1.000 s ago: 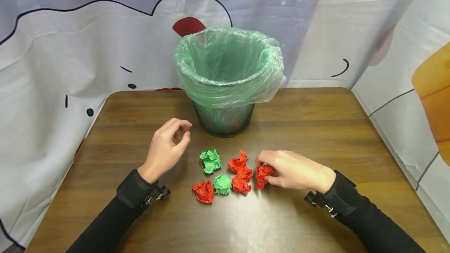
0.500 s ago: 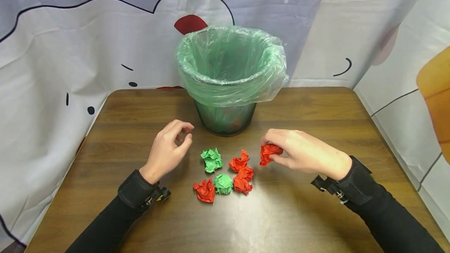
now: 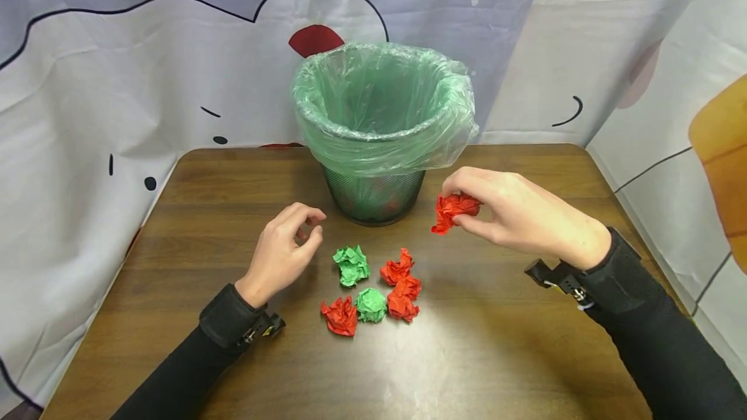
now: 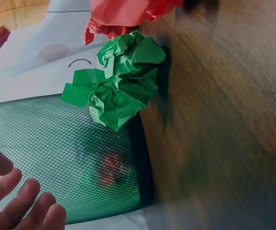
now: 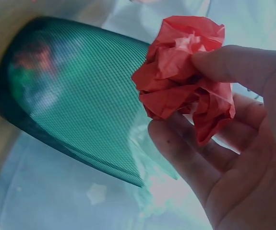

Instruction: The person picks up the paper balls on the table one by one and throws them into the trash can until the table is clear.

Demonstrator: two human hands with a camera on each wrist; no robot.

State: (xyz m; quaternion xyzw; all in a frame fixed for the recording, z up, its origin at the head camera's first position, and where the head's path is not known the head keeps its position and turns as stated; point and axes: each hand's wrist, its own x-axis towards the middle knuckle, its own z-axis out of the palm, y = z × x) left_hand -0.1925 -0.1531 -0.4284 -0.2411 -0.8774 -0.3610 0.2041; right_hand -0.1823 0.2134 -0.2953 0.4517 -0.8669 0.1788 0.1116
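Between thumb and fingers, my right hand (image 3: 513, 212) pinches a crumpled red paper ball (image 3: 452, 210), raised above the table to the right of the mesh bin (image 3: 373, 196). In the right wrist view the same red paper ball (image 5: 181, 76) shows close up. My left hand (image 3: 280, 245) holds nothing; its fingers curve loosely near the bin's left side. Closest to it lies a green paper ball (image 3: 351, 266). A second green paper ball (image 3: 370, 305) sits beside a red paper ball (image 3: 339, 316). Two more red clumps (image 3: 397, 269) (image 3: 404, 299) touch each other.
A green plastic liner (image 3: 373, 154) is folded over the bin's rim. Through the mesh, blurred red and green shapes (image 4: 111, 167) show inside. The wooden table (image 3: 233, 174) meets a printed curtain (image 3: 146, 83) behind and at the sides.
My right hand has lifted the red paper ball off the table and carried it away from me, toward the bin's right side. The left hand has barely shifted.
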